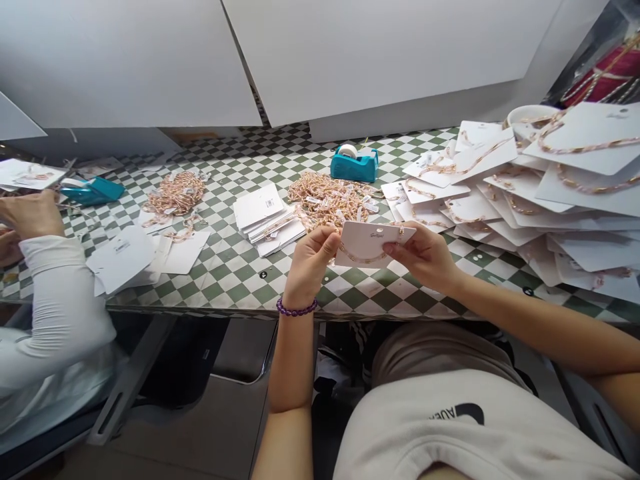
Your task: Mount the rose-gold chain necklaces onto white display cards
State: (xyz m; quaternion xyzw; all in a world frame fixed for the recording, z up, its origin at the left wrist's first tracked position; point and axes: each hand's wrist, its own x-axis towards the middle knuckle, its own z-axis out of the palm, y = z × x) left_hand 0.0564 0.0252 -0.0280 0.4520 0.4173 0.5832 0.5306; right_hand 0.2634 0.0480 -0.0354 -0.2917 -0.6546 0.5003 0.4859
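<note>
- Head view: white card (pixel 373 235) with beaded chain (pixel 364 261) is held over the desk (pixel 240 280).
- Left hand (pixel 311 260) grips its left edge; right hand (pixel 427 255) clamps its right end.
- Beyond the card: chain heap (pixel 325 198), then teal tape dispenser (pixel 355 168).

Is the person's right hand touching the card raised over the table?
Touching. The head view shows the right hand gripping the card at its right end, thumb on its front.
</note>
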